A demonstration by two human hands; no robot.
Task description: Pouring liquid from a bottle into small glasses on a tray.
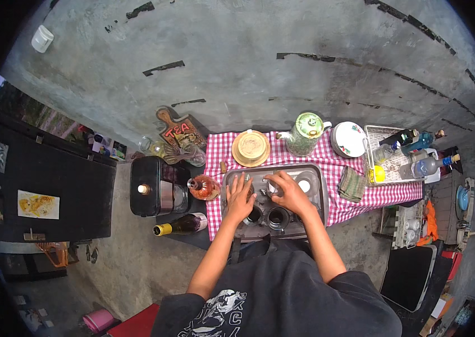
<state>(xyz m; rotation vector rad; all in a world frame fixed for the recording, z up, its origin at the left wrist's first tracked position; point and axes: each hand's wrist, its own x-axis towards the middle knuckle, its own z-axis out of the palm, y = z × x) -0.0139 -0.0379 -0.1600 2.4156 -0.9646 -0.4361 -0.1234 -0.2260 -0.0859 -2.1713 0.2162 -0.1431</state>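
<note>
A grey-brown tray (325,189) lies on a red-and-white checked cloth in front of me, holding several glass cups. My left hand (239,199) is over the tray's left part, fingers spread beside a glass that it partly covers; whether it grips the glass cannot be told. My right hand (290,191) curls its thumb and fingers around a clear glass (274,188) at the tray's middle. Nearer my body stand a glass cup of dark liquid (278,218) and another dark-filled cup (254,214). A clear glass cup (307,183) stands to the right of my right hand.
Behind the tray are an upturned tan bowl (252,145), a green teapot (308,132) and stacked plates (348,140). Left stand an orange-red bottle (204,188), a yellow-necked bottle (180,224) and a black dispenser (147,185). Right are a folded cloth (352,184) and a basket (393,183) of bottles.
</note>
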